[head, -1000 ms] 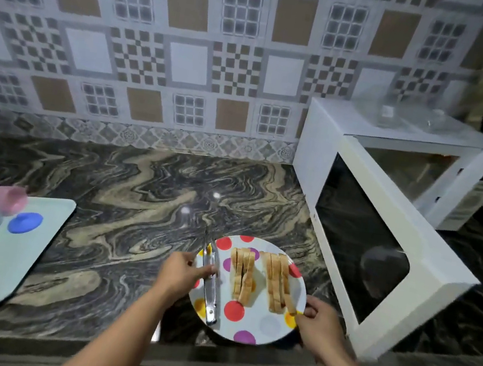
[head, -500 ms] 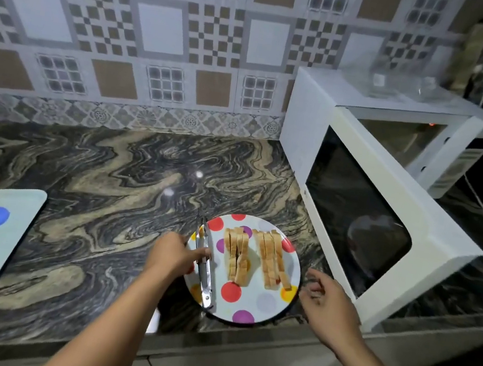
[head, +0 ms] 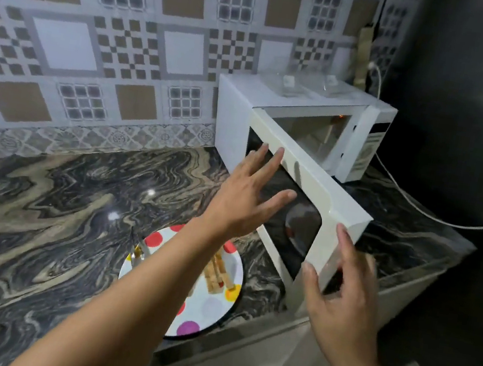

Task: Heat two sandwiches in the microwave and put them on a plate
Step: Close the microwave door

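Note:
A white microwave (head: 235, 113) stands at the back right of the counter, its door (head: 310, 177) swung open toward me. My left hand (head: 248, 193) is spread flat in front of the door's dark window, fingers apart. My right hand (head: 338, 300) touches the door's free edge with thumb and fingers, holding nothing else. Near the counter's front edge sits a polka-dot plate (head: 209, 306) with sandwiches (head: 218, 275) on it, partly hidden by my left forearm. Metal tongs (head: 137, 250) lie on the plate's left side.
The marble counter (head: 56, 218) stretches to the left. Clear lids (head: 308, 84) rest on top of the microwave. A white power cable (head: 418, 206) runs from the microwave's right side across the counter. A dark wall stands at the right.
My left hand let go of the tongs and rose to the microwave door. My right hand left the plate and reached the door's edge. The view shifted right.

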